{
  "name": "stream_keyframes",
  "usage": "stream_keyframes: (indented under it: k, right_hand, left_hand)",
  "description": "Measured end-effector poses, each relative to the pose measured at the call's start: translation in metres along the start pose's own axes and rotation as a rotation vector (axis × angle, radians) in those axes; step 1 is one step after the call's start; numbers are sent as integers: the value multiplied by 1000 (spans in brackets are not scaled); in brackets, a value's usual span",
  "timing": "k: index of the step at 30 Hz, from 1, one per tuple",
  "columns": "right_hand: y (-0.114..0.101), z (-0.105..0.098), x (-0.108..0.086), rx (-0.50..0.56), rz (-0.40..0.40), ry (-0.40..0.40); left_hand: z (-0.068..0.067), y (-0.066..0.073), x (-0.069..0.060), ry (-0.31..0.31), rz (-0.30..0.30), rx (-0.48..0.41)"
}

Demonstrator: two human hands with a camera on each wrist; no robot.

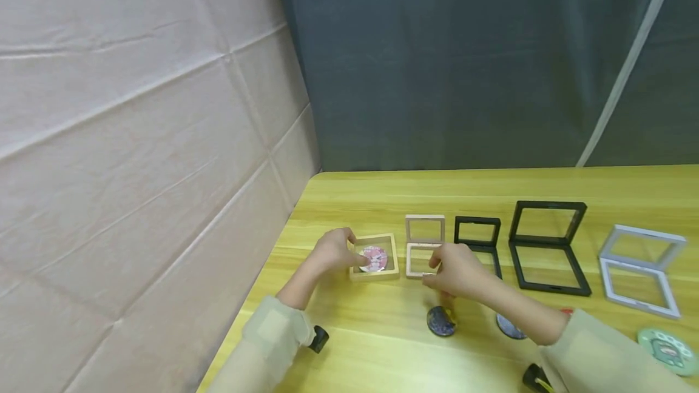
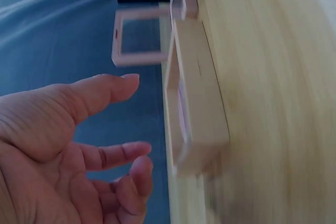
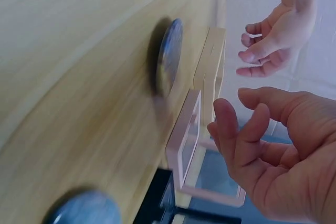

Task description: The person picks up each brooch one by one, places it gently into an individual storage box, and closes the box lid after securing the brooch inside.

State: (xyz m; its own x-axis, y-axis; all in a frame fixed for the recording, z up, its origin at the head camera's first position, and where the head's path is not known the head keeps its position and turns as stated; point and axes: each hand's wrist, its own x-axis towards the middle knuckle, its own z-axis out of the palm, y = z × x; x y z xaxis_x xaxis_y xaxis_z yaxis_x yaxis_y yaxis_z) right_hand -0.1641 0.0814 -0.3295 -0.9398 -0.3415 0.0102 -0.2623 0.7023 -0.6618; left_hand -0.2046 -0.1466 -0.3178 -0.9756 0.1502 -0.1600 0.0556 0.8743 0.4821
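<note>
My left hand is over the left side of a pale wooden display frame, inside which lies a pink round badge. In the left wrist view the thumb and fingers of that hand are spread apart, with a gap between them and the wooden frame. Over the right edge of a small pink display frame, hinged open with its lid upright, hovers my right hand. Its fingers are loosely bent and hold nothing in the right wrist view. Just below it lies a dark blue round badge.
To the right stand a small black frame, a larger black frame and a white frame, all opened. Another blue badge is partly behind the right forearm. A green paw-patterned badge lies at the right edge.
</note>
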Motion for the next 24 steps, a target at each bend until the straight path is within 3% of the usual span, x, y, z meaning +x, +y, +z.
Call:
stream_keyframes:
  k: [7, 11, 20, 24]
  right_hand:
    - [14, -7, -14, -33, -21, 40]
    - [16, -7, -19, -50, -10, 35]
    - [17, -5, -27, 26, -3, -3]
    - [18, -1, -31, 62, 55, -39]
  left_hand:
    - [7, 30, -18, -160, 202, -37]
    - [16, 43, -23, -215, 272, -41]
    - [43, 56, -27, -270, 277, -42]
    - [57, 62, -31, -289, 272, -7]
